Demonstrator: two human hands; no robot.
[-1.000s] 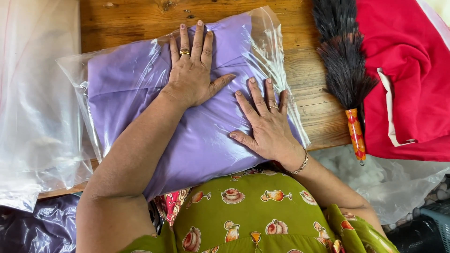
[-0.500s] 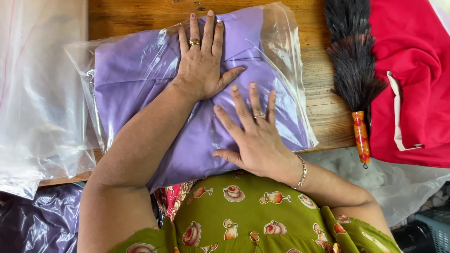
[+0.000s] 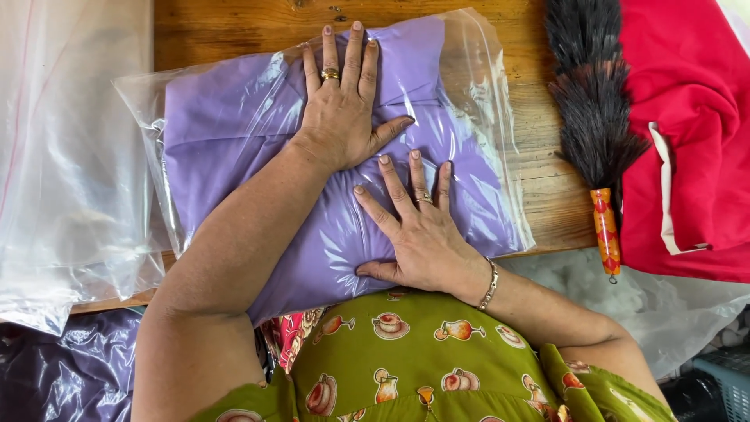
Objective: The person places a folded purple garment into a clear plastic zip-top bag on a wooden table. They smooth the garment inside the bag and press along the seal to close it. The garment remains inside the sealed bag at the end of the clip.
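A folded purple cloth sealed in a clear plastic bag (image 3: 226, 133) lies on the wooden table (image 3: 547, 164) in front of me. My left hand (image 3: 344, 109) presses flat on the upper middle of the bag, fingers spread, a ring on one finger. Just below it my right hand (image 3: 414, 230) lies flat on the bag's lower part near the table edge, fingers apart, with a ring and a wrist bracelet. Neither hand grips anything.
A feather duster (image 3: 594, 117) with an orange patterned handle lies to the right of the bag. Red cloth (image 3: 695, 125) covers the table's right side. A pile of clear plastic bags (image 3: 62, 156) sits at the left, dark plastic (image 3: 55, 367) below it.
My right hand has slid left and up across the bag toward my left hand. My left hand stays pressed in about the same spot.
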